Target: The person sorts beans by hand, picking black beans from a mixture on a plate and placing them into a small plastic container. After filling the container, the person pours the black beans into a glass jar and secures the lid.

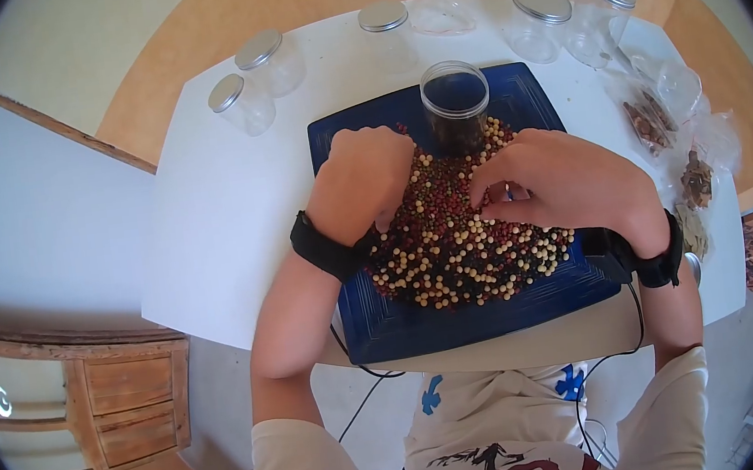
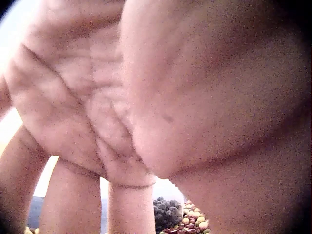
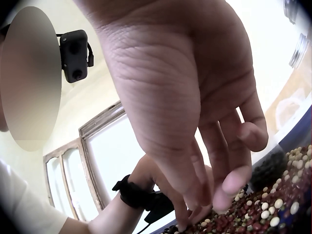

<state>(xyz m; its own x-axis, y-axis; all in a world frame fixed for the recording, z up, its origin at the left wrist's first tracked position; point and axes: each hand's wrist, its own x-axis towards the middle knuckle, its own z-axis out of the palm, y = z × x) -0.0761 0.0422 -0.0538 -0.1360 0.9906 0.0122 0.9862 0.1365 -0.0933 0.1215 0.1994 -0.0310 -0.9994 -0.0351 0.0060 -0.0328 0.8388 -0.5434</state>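
A heap of mixed beans, cream, dark red, green and black, covers the middle of a square blue tray. At the tray's far side stands a lidless clear jar with black beans in it. My left hand reaches down at the heap's left side; its fingers point downward, their tips out of the left wrist view. Over the heap's right side, my right hand has loosely bent fingers, thumb close to the index finger. Nothing shows between the right fingers.
Clear jars with silver lids stand along the white table's far edge, several at the right. Plastic bags with dried brown pieces lie at the right edge. Black cables run from the wrist straps past the tray's near side.
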